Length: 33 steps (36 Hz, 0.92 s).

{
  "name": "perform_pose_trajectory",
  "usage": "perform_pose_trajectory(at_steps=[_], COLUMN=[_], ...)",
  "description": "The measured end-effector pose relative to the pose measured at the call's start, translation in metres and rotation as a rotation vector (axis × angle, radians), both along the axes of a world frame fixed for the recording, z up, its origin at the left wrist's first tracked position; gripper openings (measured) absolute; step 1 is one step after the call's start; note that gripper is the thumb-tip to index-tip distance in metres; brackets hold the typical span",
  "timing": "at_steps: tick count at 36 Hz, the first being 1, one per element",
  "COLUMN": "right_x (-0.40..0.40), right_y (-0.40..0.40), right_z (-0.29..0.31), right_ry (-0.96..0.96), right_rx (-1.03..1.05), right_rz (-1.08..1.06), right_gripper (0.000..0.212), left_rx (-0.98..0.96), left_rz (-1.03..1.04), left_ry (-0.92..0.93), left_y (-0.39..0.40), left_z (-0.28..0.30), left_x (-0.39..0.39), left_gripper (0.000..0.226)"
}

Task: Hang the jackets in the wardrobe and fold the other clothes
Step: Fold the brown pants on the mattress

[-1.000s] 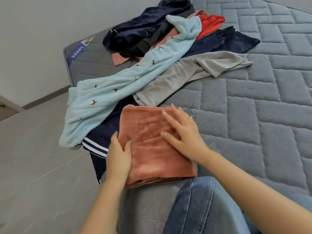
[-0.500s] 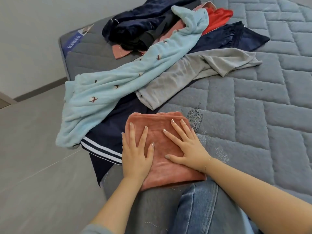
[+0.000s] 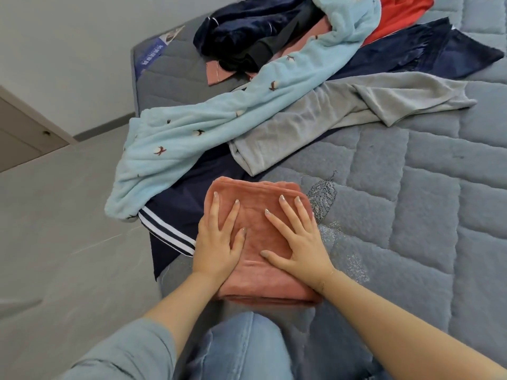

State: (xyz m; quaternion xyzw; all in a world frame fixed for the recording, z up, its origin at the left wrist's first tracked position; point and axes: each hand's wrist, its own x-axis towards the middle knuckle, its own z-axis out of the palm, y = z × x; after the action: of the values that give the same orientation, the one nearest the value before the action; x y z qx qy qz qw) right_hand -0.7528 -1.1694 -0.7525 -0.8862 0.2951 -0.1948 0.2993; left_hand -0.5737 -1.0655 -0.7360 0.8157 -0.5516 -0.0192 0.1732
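The only writing is on a blue label (image 3: 153, 57) at the corner of the mattress (image 3: 411, 215), beyond the dark navy garment (image 3: 241, 28): white characters (too small and blurred to read). Nothing else carries text.

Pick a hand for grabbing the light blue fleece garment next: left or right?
Left, probably. The left hand lies flat on the folded pink garment nearest the light blue fleece garment, whose hem hangs just to its left. The right hand would have to cross over.
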Motion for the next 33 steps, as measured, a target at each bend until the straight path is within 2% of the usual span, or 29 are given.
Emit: perform_pose_trajectory(at_steps=[2,5,8,10,12,16,21,26,28,30,33], right_x=[-0.005,-0.012,-0.010,-0.009,-0.011,-0.006,0.014,0.064,0.096,0.136,0.205], right_y=[0.005,0.013,0.007,-0.001,-0.004,0.003,0.031,0.073,0.089,0.108,0.139], right_z=[0.001,0.009,0.023,0.025,0.025,0.026,0.061,0.149,0.194,0.238,0.298], right_ry=[-0.096,-0.284,-0.482,-0.483,-0.403,-0.272,-0.271,-0.206,-0.177,-0.121,-0.034], right_rx=[0.107,0.513,1.021,1.232,1.283,1.309,1.446,1.462,1.448,1.430,1.423], right_rz=[-0.052,-0.268,-0.417,-0.427,-0.343,-0.296,-0.351,-0.333,-0.268,-0.195,-0.062], right_gripper=[0.077,0.087,0.085,0.076,0.074,0.091,0.075,0.080,0.076,0.073,0.076], left_rx=[0.018,0.028,-0.086,-0.087,-0.061,0.036,0.229,0.307,0.237,0.138,-0.034], left_rz=[0.004,0.080,0.413,0.660,0.769,0.689,0.562,0.523,0.523,0.548,0.676], left_ry=[0.036,0.270,0.597,0.861,1.084,1.389,1.742,1.937,1.979,2.016,1.965], left_y=[0.002,0.012,0.022,0.030,0.039,0.056,0.072,0.129,0.160,0.199,0.258], left_z=[0.009,0.026,0.041,0.045,0.046,0.037,0.065,0.121,0.152,0.187,0.246], left_x=[-0.001,0.000,-0.008,-0.010,-0.006,0.012,0.053,0.104,0.127,0.150,0.181], left_gripper=[0.058,0.075,0.100,0.110,0.106,0.083,0.056,0.071,0.083,0.085,0.095])
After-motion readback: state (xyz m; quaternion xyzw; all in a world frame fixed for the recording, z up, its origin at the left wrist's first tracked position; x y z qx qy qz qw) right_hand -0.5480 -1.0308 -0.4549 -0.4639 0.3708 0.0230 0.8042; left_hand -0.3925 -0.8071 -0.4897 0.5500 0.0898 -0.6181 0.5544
